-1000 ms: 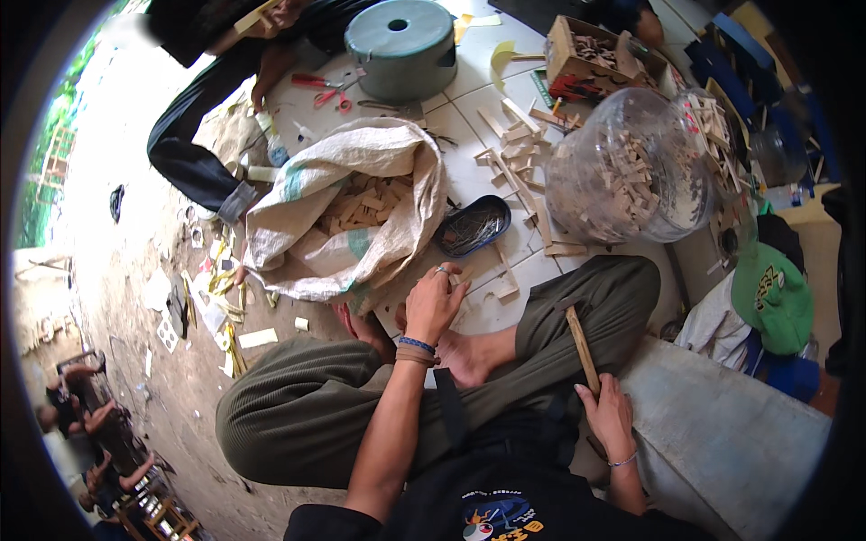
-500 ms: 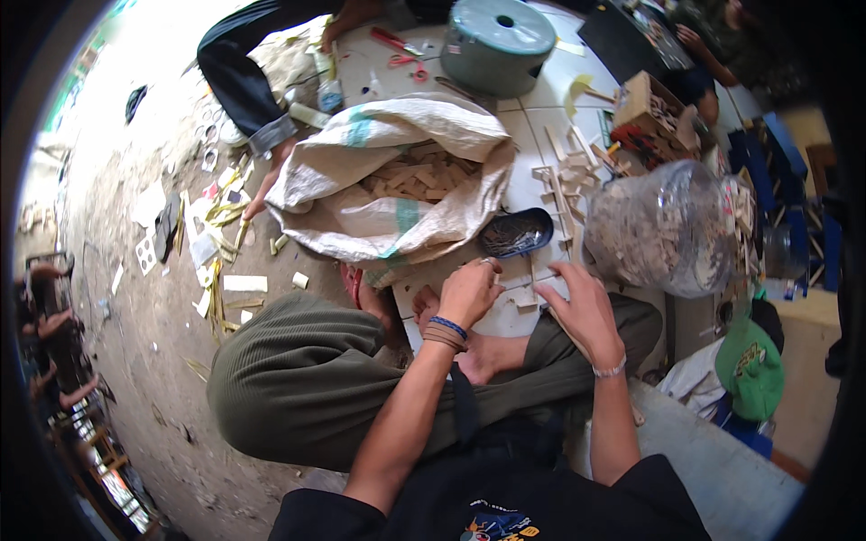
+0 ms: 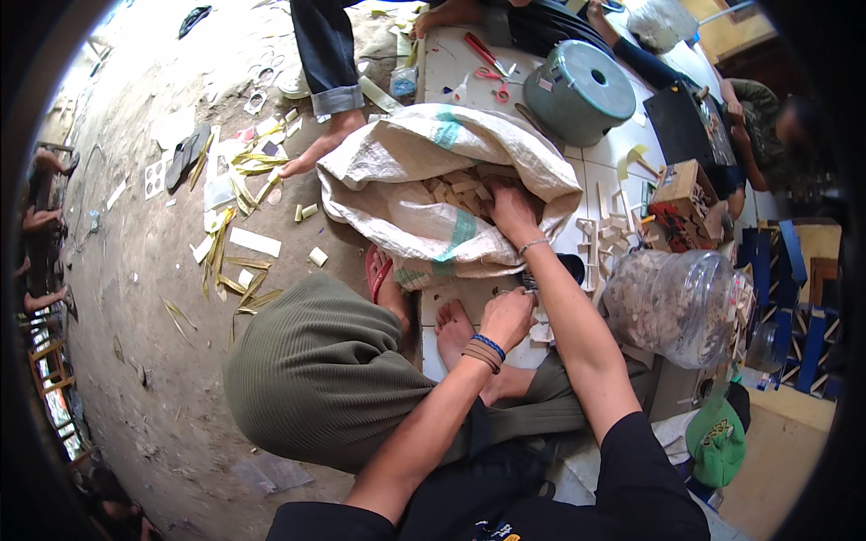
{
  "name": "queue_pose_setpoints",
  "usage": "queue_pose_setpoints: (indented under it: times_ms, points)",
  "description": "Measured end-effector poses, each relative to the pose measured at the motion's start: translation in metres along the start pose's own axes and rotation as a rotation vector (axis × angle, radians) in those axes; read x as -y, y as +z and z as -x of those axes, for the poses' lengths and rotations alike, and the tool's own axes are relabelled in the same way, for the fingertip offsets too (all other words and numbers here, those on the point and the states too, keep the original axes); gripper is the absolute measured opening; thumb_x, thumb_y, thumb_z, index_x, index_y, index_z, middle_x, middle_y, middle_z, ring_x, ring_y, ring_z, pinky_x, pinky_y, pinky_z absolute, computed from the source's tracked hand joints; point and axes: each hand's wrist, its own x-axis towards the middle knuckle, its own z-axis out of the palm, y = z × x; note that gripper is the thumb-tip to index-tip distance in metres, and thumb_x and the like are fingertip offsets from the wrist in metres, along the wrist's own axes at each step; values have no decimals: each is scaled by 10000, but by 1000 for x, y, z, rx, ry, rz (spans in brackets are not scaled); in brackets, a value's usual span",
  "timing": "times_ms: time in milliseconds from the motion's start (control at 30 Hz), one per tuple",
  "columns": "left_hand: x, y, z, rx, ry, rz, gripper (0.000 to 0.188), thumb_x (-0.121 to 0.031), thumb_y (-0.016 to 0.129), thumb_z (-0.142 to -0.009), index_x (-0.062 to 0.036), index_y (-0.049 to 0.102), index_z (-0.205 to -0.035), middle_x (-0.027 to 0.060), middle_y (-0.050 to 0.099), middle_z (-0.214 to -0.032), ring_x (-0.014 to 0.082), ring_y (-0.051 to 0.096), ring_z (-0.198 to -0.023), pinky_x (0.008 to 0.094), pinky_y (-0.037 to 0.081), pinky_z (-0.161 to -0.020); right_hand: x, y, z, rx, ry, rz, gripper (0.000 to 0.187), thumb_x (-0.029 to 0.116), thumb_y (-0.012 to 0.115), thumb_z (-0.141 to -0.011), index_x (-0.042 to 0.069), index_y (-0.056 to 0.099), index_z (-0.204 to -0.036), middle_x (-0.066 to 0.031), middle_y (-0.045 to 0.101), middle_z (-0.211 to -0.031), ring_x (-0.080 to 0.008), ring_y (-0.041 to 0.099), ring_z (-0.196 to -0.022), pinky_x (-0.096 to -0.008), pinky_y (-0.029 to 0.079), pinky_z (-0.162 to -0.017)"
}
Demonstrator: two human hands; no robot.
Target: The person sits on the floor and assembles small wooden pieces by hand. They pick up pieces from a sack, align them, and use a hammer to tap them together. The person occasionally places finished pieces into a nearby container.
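The right hand point(image 3: 514, 215) dips into a sack point(image 3: 383, 185) of wood pieces point(image 3: 456, 191), left hand point(image 3: 509, 317) curled, grips unclear.

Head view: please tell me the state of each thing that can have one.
Sack, mouth open, wood pieces inside
Right hand, inside the sack's mouth
Left hand, fingers curled, grip unclear
Clear jar, holding wood pieces
Cardboard box, open, pieces inside
Dark container, partly hidden

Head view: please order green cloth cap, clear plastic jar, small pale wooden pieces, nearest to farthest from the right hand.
1. Small pale wooden pieces: beside the right hand, inside the white woven sack.
2. Clear plastic jar: to the right.
3. Green cloth cap: lower right.
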Motion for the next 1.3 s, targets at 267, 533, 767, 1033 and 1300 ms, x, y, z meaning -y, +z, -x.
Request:
queue_pose_setpoints:
  times_ms: [267, 533, 767, 1033, 1300]
  points:
    - [3, 4, -2, 25, 26, 2, 264, -253, 828, -851, -71, 724, -1011, 165, 719, -1054, 404, 718, -967, 503, 575, -823, 15, -75, 23, 279, 555, -1180, 430, 258, 674, -1034, 143, 604, -1442, -15, 778, -1219, -70, 669, -1056, -269, 513, -775]
    - [3, 6, -2, 19, 23, 8, 302, -278, 836, -849, -80, 719, -1045, 159, 723, -1060, 394, 717, -998, 500, 571, -846, 21, -101, 59, 202, 450, -1106, 341, 185, 640, -1049, 105, 634, -1381, -107, 776, -1223, -176, 721, -1045, -354, 554, -837]
    - [9, 13, -4, 63, -8, 14, 306, -287, 843, -843, -93, 726, -1049, 161, 731, -1066, 388, 719, -995, 492, 576, -854, 18, -56, 38, -263, -62, -152, 289, 152, 640, -990, 25, 696, -1243, -226, 720, -1113, -439, 677, -1071, -492, 546, -945]
    - [6, 14, 1, 49, 6, -29, 283, -244, 856, -816, -61, 722, -984, 177, 724, -1034, 392, 736, -982, 506, 598, -823, -11, -9, -22, 176, 32, 173, 355, 139, 672, -923, 111, 728, -1273, -204, 750, -1152, -412, 699, -1096, -516, 551, -961]
    - [3, 17, 1, 54, -8, -10, 292, -233, 847, -813, -129, 767, -1074, 168, 726, -1060, 391, 736, -978, 490, 599, -841, -11, -15, -4, 68, -38, -76, 386, 197, 705, -915, 180, 720, -1300, -152, 711, -1302, -370, 654, -1217, -470, 529, -1038]
